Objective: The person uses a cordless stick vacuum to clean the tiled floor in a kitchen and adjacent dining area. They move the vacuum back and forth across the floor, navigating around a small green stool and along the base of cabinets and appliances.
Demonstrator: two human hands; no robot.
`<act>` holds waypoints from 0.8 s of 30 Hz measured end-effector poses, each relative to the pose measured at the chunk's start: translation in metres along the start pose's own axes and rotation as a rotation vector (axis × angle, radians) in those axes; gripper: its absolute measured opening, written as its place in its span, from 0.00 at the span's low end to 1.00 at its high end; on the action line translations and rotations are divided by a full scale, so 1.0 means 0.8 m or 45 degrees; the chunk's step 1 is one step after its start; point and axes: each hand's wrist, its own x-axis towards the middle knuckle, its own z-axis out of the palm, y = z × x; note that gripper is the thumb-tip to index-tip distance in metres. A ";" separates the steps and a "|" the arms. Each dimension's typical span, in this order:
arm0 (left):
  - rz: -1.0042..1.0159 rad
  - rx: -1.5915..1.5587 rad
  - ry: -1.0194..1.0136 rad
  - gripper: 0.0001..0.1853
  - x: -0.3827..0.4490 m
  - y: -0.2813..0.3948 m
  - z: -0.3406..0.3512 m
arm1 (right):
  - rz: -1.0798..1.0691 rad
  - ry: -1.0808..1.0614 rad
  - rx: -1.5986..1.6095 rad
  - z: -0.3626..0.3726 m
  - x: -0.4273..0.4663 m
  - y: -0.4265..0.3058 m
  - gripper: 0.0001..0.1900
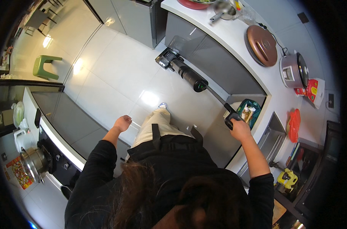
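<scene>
My right hand [240,129] grips the black handle of a cordless floor washer [190,76]. Its long tube slants away from me to the upper left, and its wide head [168,58] rests on the pale tiled floor [104,68], close to the grey base cabinets. Small green lights show on the end of its body. My left hand [123,123] hangs beside my light trousers, holding nothing, its fingers loosely curled. Small white scraps [194,126] lie on the floor to the right of my legs.
A waste bin with a dark green liner [255,110] stands just beyond my right hand. Along the right counter are a rice cooker [290,71], a brown round appliance [263,45] and a sink [272,137]. A green stool [41,67] stands at the left; a steel pot [34,160] is on the stove.
</scene>
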 end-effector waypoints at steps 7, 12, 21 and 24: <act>0.111 0.088 -0.063 0.17 0.012 0.017 0.027 | 0.171 -0.076 0.082 0.049 -0.080 0.026 0.17; 0.148 0.112 -0.101 0.17 0.015 0.017 0.048 | 0.291 -0.085 0.245 0.092 -0.148 0.028 0.16; 0.259 0.227 -0.124 0.15 0.023 0.020 0.068 | 0.487 -0.036 0.598 0.168 -0.273 -0.013 0.17; 0.264 0.275 -0.166 0.18 0.034 0.029 0.059 | 0.531 -0.036 0.734 0.202 -0.311 -0.039 0.15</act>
